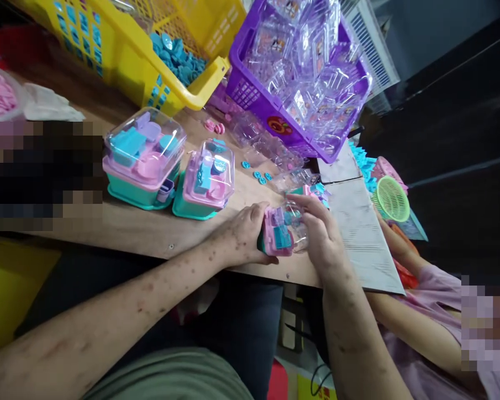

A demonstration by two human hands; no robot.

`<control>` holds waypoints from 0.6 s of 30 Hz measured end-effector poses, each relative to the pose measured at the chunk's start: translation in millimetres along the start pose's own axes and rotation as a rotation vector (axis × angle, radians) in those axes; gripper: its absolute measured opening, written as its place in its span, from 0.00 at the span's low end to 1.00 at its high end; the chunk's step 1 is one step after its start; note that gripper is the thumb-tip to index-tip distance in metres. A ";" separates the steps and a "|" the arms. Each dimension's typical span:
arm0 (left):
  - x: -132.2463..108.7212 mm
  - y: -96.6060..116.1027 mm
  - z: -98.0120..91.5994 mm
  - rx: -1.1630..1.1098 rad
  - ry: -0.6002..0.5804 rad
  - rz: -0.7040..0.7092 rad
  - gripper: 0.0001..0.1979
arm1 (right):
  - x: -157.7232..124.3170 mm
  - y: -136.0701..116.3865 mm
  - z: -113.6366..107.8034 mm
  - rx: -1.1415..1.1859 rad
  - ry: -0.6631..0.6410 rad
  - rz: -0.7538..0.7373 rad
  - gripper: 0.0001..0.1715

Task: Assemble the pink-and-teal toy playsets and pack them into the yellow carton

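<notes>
My left hand (245, 233) is wrapped round a small toy box (278, 232) with a pink top tray, teal pieces on it and a green base. At its right side my right hand (323, 228) grips a clear plastic lid (299, 230), tilted against the tray. Left of my hands stand two toy boxes under clear domed lids, a nearer one (208, 180) and a larger one (144, 161). Just beyond my right hand lies another pink and teal toy piece (312, 191), partly hidden.
A purple basket (254, 91) full of clear lids and a yellow basket (129, 55) with teal parts stand behind. Small blue discs (260, 178) and loose clear lids (270, 153) lie on the table. Another person's arm (416, 328) is at right, near a green basket (390, 198).
</notes>
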State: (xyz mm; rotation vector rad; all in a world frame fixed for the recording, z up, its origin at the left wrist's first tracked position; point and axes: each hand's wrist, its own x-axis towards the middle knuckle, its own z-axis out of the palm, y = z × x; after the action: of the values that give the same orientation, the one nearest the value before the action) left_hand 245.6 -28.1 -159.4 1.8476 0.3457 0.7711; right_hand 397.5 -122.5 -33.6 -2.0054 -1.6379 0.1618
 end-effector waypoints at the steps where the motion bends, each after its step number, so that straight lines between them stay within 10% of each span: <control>1: 0.0 -0.4 0.3 0.008 0.002 0.003 0.63 | -1.8 -4.2 1.6 -0.081 0.029 -0.050 0.22; 18: -0.9 6.7 1.6 0.117 -0.012 0.010 0.51 | -12.2 -32.6 19.8 -0.560 0.038 -0.247 0.22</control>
State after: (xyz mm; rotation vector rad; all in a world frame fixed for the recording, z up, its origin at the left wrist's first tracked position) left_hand 245.2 -32.4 -154.0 1.9638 0.3808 0.7608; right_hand 357.7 -123.7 -37.8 -2.1381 -2.0493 -0.4722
